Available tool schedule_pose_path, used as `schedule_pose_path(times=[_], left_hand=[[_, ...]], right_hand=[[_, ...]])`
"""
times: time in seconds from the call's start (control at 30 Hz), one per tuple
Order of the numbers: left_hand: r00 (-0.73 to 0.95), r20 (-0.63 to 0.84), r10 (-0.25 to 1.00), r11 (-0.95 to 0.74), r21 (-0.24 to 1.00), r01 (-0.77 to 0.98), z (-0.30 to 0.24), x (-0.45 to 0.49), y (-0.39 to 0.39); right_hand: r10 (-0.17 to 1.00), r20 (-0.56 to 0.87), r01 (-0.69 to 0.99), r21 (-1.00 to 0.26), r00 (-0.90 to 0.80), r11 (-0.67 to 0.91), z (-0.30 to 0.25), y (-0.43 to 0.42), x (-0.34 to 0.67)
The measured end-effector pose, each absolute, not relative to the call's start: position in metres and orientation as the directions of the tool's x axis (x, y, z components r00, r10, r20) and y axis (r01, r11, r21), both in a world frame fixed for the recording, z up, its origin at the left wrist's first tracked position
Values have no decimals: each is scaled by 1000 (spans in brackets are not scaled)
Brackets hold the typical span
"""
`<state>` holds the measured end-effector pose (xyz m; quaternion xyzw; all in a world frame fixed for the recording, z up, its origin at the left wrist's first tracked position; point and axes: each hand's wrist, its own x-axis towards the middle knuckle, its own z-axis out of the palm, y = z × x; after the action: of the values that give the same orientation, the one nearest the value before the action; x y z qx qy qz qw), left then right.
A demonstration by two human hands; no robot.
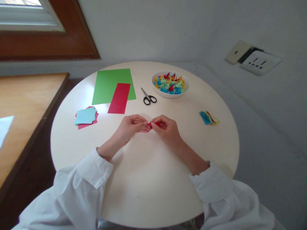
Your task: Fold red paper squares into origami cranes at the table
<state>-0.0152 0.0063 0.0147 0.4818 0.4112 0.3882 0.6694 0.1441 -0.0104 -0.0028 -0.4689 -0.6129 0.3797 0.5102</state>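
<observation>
Over the middle of the round white table, my left hand and my right hand meet fingertip to fingertip. Both pinch a small folded piece of red paper between them. Most of that paper is hidden by my fingers. White sleeves cover both forearms.
A green sheet with a red strip on it lies at the back left. Light blue and red squares are stacked at left. Black scissors, a white bowl of coloured folded pieces and a small coloured stack lie around. A wooden desk stands left.
</observation>
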Motion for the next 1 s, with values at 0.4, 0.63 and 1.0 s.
schedule_pose_path(times=[0.4,0.63,1.0], left_hand=[[347,-200,916,248,963,-102,23,-14,4],[333,-210,919,254,963,-94,26,-14,4],[295,-202,934,228,972,-59,25,-11,4]], right_hand=[[950,311,222,-926,-6,305,-5,-10,143],[949,315,233,-923,7,305,-3,-11,144],[942,334,224,-917,-18,330,-5,-11,143]])
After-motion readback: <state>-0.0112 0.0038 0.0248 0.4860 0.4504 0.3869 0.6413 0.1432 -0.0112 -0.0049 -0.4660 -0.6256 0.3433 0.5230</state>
